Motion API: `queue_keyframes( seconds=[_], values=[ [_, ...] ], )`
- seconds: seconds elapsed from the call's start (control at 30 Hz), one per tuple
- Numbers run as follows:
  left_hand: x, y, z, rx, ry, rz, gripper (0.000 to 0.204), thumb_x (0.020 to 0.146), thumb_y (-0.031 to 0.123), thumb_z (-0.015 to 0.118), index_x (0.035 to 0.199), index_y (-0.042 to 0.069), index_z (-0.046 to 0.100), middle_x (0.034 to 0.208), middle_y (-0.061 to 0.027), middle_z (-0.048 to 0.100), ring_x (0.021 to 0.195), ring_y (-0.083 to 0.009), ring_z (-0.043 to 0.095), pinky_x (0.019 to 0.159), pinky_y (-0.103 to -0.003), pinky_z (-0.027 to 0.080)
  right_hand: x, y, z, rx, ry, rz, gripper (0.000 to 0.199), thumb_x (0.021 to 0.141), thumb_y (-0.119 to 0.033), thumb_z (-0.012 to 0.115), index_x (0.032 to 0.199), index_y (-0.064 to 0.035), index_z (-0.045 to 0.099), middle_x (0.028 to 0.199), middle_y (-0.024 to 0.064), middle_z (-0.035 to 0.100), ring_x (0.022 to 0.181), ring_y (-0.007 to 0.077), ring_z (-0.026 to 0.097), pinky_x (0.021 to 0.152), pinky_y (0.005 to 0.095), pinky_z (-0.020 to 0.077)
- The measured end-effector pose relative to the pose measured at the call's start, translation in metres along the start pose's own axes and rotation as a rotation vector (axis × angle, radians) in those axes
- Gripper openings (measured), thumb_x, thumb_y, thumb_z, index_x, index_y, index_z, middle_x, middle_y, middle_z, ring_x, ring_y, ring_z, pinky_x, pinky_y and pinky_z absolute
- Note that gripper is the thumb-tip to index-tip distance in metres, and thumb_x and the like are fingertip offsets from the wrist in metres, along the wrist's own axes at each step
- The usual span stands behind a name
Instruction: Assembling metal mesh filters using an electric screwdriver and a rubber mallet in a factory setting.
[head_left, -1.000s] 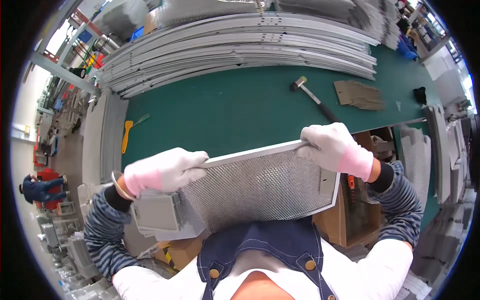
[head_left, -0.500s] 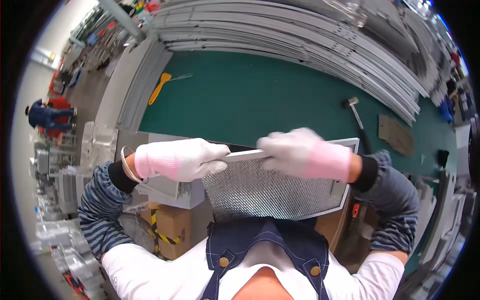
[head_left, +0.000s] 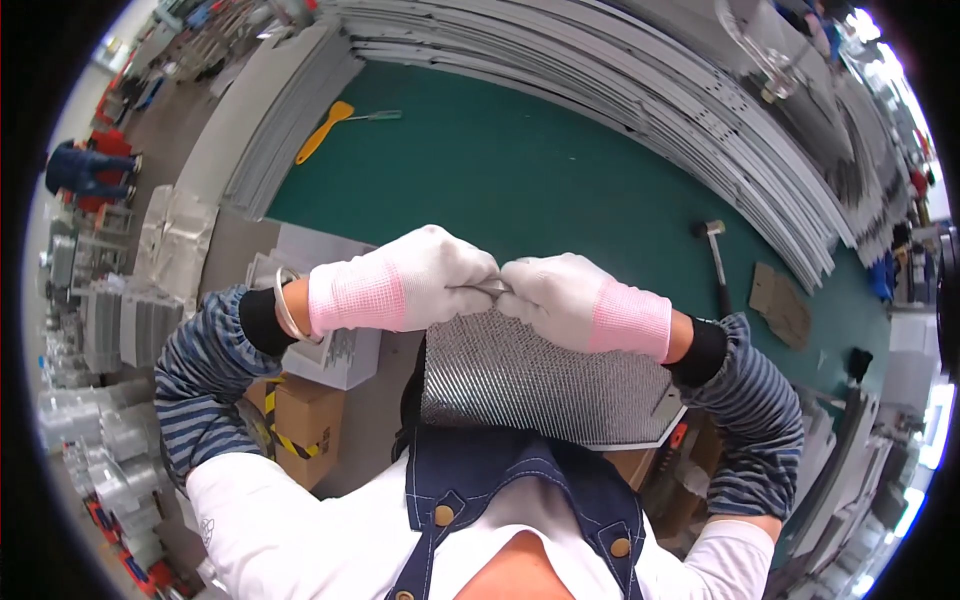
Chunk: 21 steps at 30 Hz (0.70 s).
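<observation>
A silver metal mesh filter panel with a thin light frame stands tilted against my apron, below my hands. My left hand, in a white glove with a pink cuff, is closed at the panel's upper edge. Right beside it my right hand, gloved the same way, is also closed there. The fingertips of both hands nearly touch and pinch a narrow grey strip of the edge between them. Most of the upper frame is hidden behind the gloves.
Beyond the hands lies a green tabletop. A yellow scraper rests at its far left, a hammer and brown cloth at the right. Stacked metal strips line the back. A cardboard box stands low at the left.
My hands have come closer together, their fingertips now almost meeting at the panel's upper edge. The view has shifted a little.
</observation>
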<state>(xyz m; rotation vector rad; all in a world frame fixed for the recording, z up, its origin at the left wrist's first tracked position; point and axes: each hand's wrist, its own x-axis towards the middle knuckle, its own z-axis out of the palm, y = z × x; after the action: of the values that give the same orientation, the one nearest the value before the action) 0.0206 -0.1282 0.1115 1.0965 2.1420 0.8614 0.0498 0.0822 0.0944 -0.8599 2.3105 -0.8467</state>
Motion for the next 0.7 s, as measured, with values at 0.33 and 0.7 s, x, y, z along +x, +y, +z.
queue_keyframes(
  seconds=[0.33,0.7],
  values=[
    [-0.051,-0.012,-0.003,0.166,0.041,-0.005,0.040,0.075,0.006,0.069,0.114,-0.002,0.060,0.099,-0.0184,0.065,0.091,-0.0322,0.065,0.079,-0.036,0.053,0.025,0.002,0.005,0.017,-0.307,0.079,0.047,0.089,-0.041,0.061,0.101,0.0051,0.061,0.073,0.0200,0.063,0.067,0.0300,0.063,0.065,0.0382,0.0503],
    [-0.006,-0.072,0.090,-1.073,0.689,0.006,0.046,0.089,0.018,0.059,0.128,-0.004,0.048,0.122,-0.0161,0.060,0.112,-0.0217,0.056,0.099,-0.033,0.042,0.022,0.046,0.000,0.328,-0.264,0.308,0.065,0.083,-0.044,0.067,0.124,0.0036,0.053,0.107,0.0146,0.062,0.098,0.0227,0.058,0.083,0.0330,0.0460]
  ],
)
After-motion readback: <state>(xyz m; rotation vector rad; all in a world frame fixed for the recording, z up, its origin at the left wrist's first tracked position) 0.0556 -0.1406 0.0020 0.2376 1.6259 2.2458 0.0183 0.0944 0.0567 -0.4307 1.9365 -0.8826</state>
